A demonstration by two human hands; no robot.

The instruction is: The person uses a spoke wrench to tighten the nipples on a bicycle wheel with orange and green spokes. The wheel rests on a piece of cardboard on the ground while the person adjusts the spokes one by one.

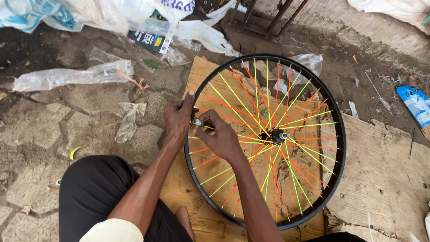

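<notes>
A bicycle wheel with a black rim [333,107] lies flat on a sheet of cardboard [385,179]. Its spokes wear orange and yellow-green sleeves and meet at a black hub [277,135] with a metal axle. My left hand [178,117] grips the rim at its left side, thumb over the top. Just right of it, my right hand [221,139] pinches a small metal tool [197,122] at the spoke ends inside the rim. My black-trousered knee [98,188] is at the lower left.
Clear plastic bags [71,76] and scraps litter the paved ground at the left and back. A dark metal stand [264,22] is behind the wheel. A blue packet [416,105] lies at the right edge. A concrete ledge runs along the back right.
</notes>
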